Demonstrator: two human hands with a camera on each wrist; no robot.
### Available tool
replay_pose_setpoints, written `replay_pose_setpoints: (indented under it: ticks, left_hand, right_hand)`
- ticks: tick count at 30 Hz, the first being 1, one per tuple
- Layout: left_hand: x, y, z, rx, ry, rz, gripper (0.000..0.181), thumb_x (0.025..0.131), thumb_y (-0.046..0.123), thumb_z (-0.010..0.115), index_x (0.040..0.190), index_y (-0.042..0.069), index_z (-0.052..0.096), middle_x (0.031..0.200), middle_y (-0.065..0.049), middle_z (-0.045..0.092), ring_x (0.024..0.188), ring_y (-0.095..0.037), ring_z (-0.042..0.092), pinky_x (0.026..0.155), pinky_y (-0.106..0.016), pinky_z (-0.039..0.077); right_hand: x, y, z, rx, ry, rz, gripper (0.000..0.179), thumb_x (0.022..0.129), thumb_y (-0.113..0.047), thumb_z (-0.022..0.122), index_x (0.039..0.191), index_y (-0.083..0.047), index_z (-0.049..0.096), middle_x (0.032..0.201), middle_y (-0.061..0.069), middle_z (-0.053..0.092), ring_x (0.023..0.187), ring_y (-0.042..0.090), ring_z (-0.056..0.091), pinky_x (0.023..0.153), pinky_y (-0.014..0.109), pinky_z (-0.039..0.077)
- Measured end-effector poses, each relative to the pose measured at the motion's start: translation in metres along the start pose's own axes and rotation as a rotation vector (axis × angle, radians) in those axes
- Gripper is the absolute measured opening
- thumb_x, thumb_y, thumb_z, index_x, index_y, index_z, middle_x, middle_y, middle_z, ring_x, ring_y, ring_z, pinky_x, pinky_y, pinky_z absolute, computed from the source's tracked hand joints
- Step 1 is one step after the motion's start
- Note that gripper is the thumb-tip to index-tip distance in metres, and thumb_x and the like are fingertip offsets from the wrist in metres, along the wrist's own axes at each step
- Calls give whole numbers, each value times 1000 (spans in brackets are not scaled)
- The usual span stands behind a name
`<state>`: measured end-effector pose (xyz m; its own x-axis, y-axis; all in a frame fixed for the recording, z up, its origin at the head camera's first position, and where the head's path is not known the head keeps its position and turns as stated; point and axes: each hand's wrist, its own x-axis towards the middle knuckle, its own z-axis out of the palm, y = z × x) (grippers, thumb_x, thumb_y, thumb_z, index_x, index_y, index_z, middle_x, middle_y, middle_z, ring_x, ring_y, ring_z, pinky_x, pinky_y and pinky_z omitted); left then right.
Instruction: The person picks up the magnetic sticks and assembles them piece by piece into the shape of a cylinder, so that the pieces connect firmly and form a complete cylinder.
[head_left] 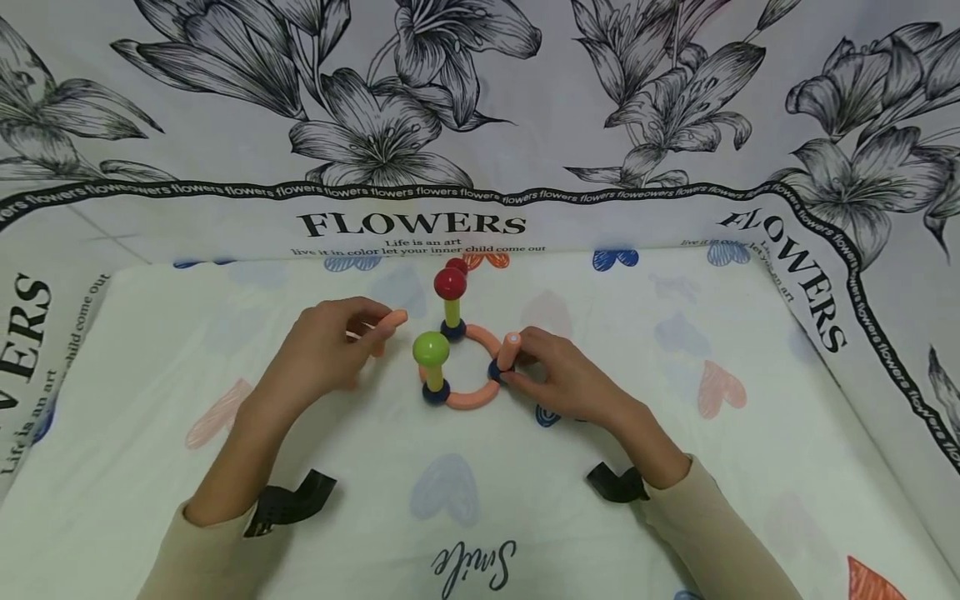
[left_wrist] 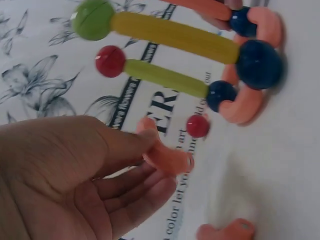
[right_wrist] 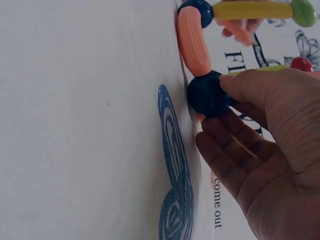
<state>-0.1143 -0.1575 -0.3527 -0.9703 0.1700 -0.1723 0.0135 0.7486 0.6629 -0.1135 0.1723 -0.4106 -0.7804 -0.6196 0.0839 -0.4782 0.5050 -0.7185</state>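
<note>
Curved orange rods and dark blue balls form a ring (head_left: 472,400) on the cloth. From one ball rises a yellow rod topped by a green ball (head_left: 431,348); from another, a yellow-green rod with a red ball (head_left: 450,283). At the ring's right side my right hand (head_left: 566,375) pinches a dark blue ball (right_wrist: 207,95) between thumb and fingers. An orange rod (head_left: 509,350) stands up from that ball. Left of the ring, my left hand (head_left: 322,346) holds a loose curved orange rod (left_wrist: 167,152) between thumb and fingertips, apart from the structure.
Behind the ring lies a separate small red ball (left_wrist: 198,126). Another curved orange piece (left_wrist: 227,231) shows at the bottom of the left wrist view. A white cloth with printed hearts (head_left: 444,490) covers the surface, and a flower-patterned sheet (head_left: 540,125) is at the back.
</note>
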Motion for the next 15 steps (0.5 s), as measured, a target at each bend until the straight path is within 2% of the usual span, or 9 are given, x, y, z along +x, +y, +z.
replay_pose_setpoints:
  ticks: [1, 2, 6, 8, 10, 15]
  left_hand:
    - [0, 0, -4, -34, -2, -14, 60, 96, 70, 61, 130, 21, 72, 92, -3, 80, 98, -28, 75, 65, -37, 58]
    - [-1, 1, -7, -62, 0, -17, 58, 96, 69, 63, 130, 23, 71, 92, -2, 80, 96, -27, 75, 66, -36, 57]
    - [-5, 6, -23, -146, 3, -30, 57, 95, 64, 70, 135, 24, 69, 104, -5, 81, 100, -25, 76, 82, -38, 55]
    - [-5, 7, -29, -159, -20, -25, 58, 95, 61, 71, 139, 23, 67, 114, -9, 80, 107, -24, 75, 88, -39, 54]
    - [-3, 12, -35, -175, -61, -26, 58, 96, 59, 71, 141, 22, 66, 117, -9, 79, 104, -24, 76, 88, -40, 55]
    - [7, 24, -43, -251, -122, -9, 56, 97, 57, 71, 141, 23, 66, 102, -4, 79, 97, -19, 76, 94, -42, 56]
  right_hand:
    - [0, 0, -1, -2, 0, 3, 14, 99, -13, 75, 107, -19, 65, 112, -4, 69, 104, 7, 70, 97, 31, 60]
    - [-1, 0, -1, -4, 2, 5, 14, 99, -13, 75, 107, -18, 66, 112, -3, 69, 104, 8, 70, 97, 31, 60]
    - [-1, 2, -1, -9, 6, 10, 15, 98, -12, 76, 108, -18, 66, 112, -3, 69, 104, 9, 68, 96, 32, 60]
    - [-1, 3, 0, -5, 1, 13, 15, 98, -13, 76, 108, -18, 66, 113, -3, 69, 104, 10, 67, 96, 33, 60]
    - [0, 4, 2, -3, -5, 14, 15, 98, -13, 76, 108, -18, 66, 113, -3, 69, 105, 9, 67, 96, 31, 60]
    - [0, 5, 2, 2, 5, 6, 14, 99, -13, 75, 108, -19, 66, 113, -4, 69, 104, 7, 68, 96, 30, 60]
